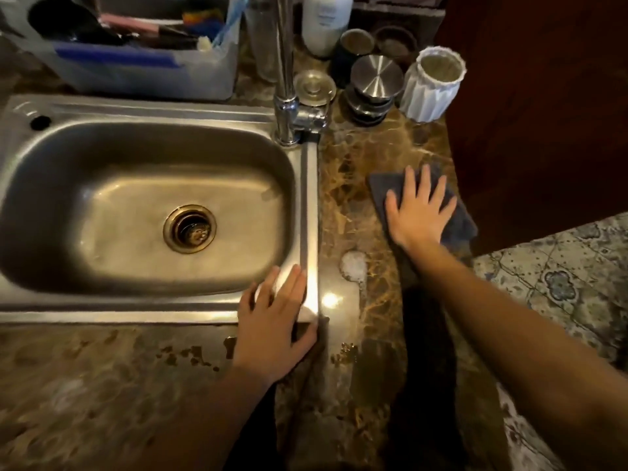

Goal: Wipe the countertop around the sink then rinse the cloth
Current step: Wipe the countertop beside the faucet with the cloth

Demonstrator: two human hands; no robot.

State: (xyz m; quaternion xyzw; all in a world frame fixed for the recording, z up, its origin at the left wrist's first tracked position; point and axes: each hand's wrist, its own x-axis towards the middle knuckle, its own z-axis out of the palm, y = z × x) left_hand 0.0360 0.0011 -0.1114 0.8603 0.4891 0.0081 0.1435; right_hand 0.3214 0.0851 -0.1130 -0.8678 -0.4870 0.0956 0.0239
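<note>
A dark grey cloth [458, 222] lies flat on the brown marbled countertop [343, 198] to the right of the steel sink [102, 137]. My right hand [419, 212] presses down on the cloth with fingers spread. My left hand [275, 331] rests flat on the sink's front right corner, holding nothing. A small patch of white foam [354, 266] sits on the counter between my two hands. The chrome tap [285, 90] stands at the sink's back right corner. The basin is empty, its drain [189, 228] in the middle.
Behind the cloth stand a white ribbed vase [431, 86], stacked steel lidded containers [372, 86], a glass jar [314, 88] and a white bottle [326, 22]. A plastic bin of utensils [136, 66] sits behind the sink. A dark wooden cabinet [543, 113] borders the counter's right edge.
</note>
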